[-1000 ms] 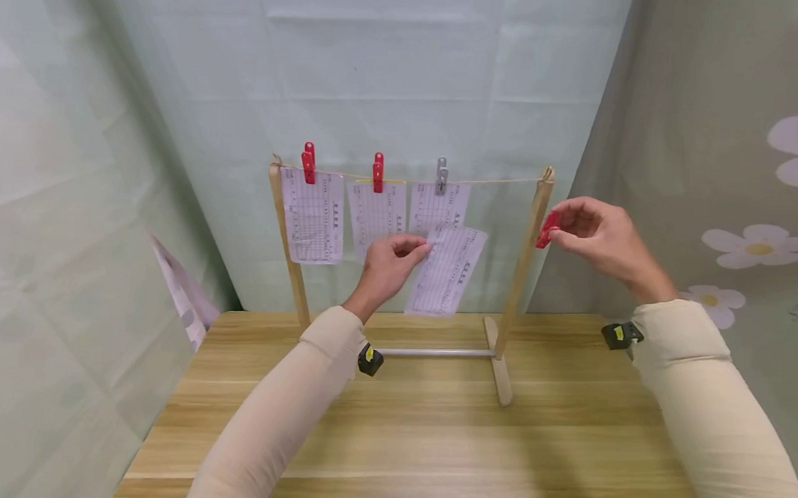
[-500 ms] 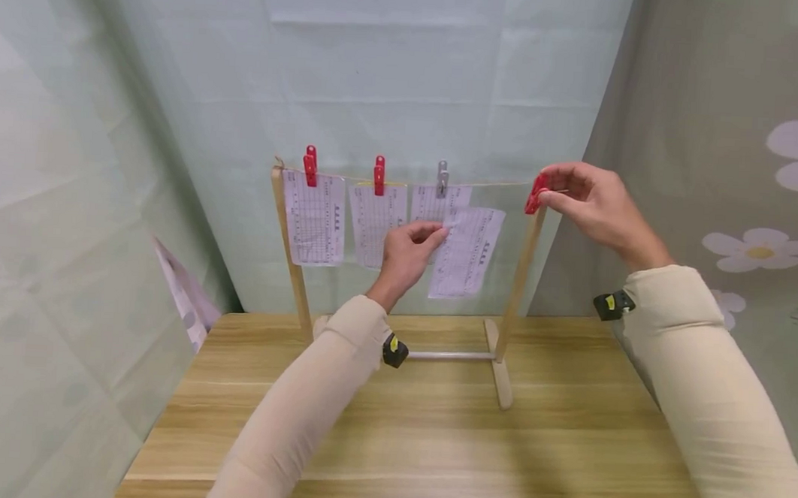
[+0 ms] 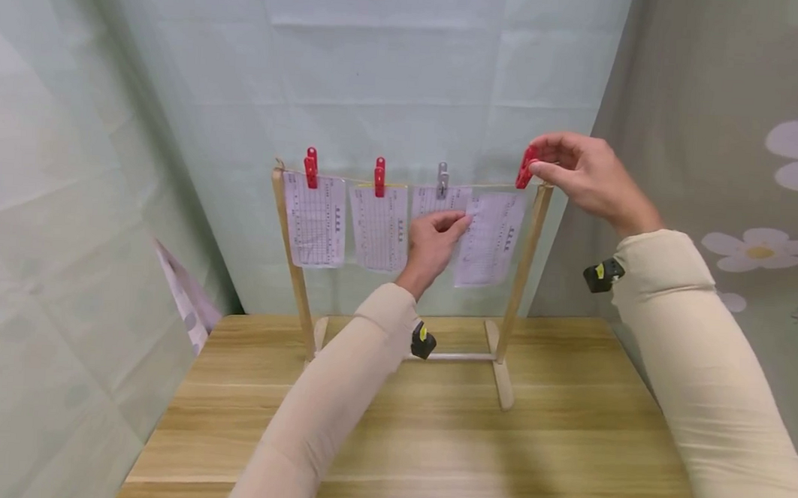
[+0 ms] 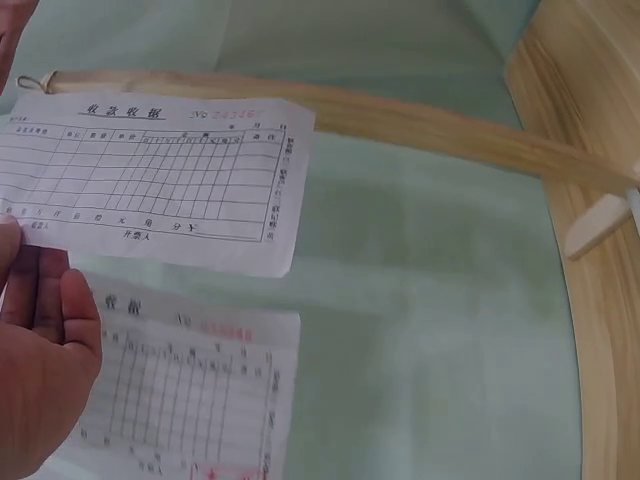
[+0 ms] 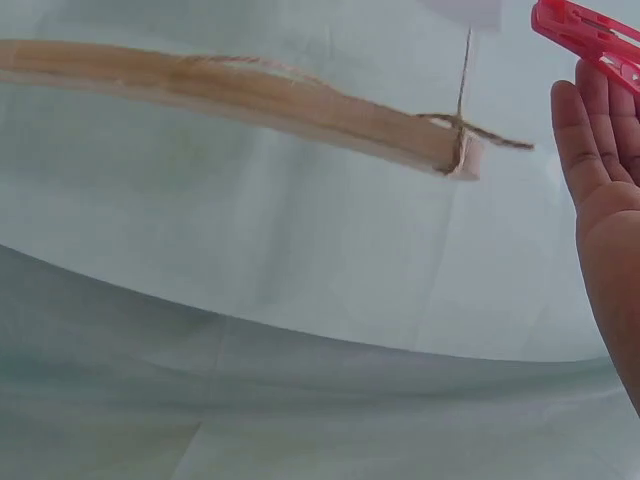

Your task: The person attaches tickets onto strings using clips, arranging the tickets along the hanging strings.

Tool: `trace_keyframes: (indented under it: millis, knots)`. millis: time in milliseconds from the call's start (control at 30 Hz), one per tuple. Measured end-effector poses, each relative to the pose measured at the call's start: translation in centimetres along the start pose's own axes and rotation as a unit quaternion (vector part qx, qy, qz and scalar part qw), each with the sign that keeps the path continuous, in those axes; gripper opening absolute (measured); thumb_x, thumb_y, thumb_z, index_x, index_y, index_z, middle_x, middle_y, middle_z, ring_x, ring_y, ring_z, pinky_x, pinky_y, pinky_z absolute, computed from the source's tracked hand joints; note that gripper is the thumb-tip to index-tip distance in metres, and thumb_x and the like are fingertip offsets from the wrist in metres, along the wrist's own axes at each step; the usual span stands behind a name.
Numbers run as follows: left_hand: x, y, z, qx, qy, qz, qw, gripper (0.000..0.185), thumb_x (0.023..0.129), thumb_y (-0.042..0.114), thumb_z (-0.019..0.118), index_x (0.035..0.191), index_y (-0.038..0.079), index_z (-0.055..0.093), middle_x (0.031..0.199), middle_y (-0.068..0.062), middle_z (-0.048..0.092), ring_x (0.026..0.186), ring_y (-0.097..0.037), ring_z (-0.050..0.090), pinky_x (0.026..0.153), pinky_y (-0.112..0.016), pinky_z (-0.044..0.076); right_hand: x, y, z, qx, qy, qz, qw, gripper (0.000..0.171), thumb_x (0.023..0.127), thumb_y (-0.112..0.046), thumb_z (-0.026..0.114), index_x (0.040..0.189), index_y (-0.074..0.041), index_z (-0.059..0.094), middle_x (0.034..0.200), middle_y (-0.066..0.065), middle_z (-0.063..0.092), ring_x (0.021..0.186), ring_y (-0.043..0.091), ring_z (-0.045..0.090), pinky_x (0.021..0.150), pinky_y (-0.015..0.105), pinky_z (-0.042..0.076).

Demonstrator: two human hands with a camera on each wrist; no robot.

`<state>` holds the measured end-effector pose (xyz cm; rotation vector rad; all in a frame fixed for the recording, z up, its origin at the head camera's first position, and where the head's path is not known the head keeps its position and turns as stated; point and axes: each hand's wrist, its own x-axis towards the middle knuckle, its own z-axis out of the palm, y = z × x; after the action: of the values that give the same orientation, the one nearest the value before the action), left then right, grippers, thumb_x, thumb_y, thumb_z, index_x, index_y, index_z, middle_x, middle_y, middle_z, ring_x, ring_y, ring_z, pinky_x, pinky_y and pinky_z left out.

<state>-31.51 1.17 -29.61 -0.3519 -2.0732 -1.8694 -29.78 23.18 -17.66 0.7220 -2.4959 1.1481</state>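
Observation:
My left hand pinches a printed receipt slip by its left edge, holding it up just below the twine at the right part of the rack. In the left wrist view the slip shows a ruled form with a red number. My right hand pinches a red plastic clip near the twine, beside the top of the right post. In the right wrist view the red clip sits at the upper right corner, cut off by the frame.
Two red clips and a grey clip hold slips on the twine further left. The wooden rack, with a light crossbar, stands on the wooden table. Pale cloth hangs behind; a flowered curtain is at right.
My left hand has raised the slip up and to the right, nearly to the twine. The right hand has carried the red clip up and left, from beside the post to the twine.

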Motion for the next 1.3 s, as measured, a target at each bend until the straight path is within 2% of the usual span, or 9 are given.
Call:
trace_keyframes:
  millis: [333,633,867,1100,1300]
  knots:
    - [0.3,0.2,1.5,-0.007,0.019,0.001,0.9998,0.018,0.093,0.017,0.073,0.104,0.004,0.077,0.096,-0.006,0.075,0.082,-0.007,0.063,0.070,-0.020,0.050,1.1,-0.7,0.8,-0.028,-0.016,-0.006,0.999,0.033,0.101,-0.022,0.061,0.128,-0.002,0.059,0.114,0.012,0.065,0.100,0.018,0.059,0.087,0.025,0.044]
    - [0.7,0.6,2.0,0.000,0.029,-0.006,0.9996,0.018,0.094,0.018,0.072,0.105,0.004,0.077,0.097,-0.005,0.074,0.084,-0.009,0.063,0.072,-0.021,0.050,1.8,-0.5,1.0,-0.048,-0.022,-0.002,0.999,0.024,0.101,-0.018,0.060,0.121,-0.002,0.061,0.110,0.014,0.066,0.093,0.021,0.057,0.085,0.029,0.042]
    - [0.9,0.6,2.3,0.016,0.032,-0.011,0.9993,0.017,0.094,0.017,0.072,0.105,0.004,0.077,0.097,-0.006,0.074,0.084,-0.009,0.063,0.071,-0.021,0.049,2.1,-0.4,1.4,-0.050,-0.008,0.009,0.999,0.023,0.102,-0.018,0.060,0.119,-0.003,0.062,0.111,0.014,0.066,0.096,0.021,0.057,0.090,0.036,0.041]
    - [0.9,0.7,2.6,0.026,0.039,-0.024,0.9986,0.016,0.094,0.017,0.072,0.103,0.006,0.077,0.095,-0.004,0.074,0.083,-0.010,0.062,0.070,-0.022,0.049,2.3,0.0,1.7,-0.051,-0.016,0.023,0.998,0.024,0.102,-0.017,0.060,0.120,-0.003,0.061,0.112,0.016,0.066,0.099,0.027,0.056,0.091,0.041,0.039]
    - [0.7,0.7,2.8,0.030,0.040,-0.041,0.9979,0.015,0.094,0.016,0.073,0.103,0.006,0.077,0.094,-0.004,0.074,0.081,-0.009,0.061,0.068,-0.022,0.048,2.1,0.1,1.8,-0.050,-0.018,0.033,0.998,0.023,0.102,-0.017,0.059,0.120,-0.003,0.061,0.115,0.016,0.064,0.104,0.028,0.056,0.097,0.048,0.039]
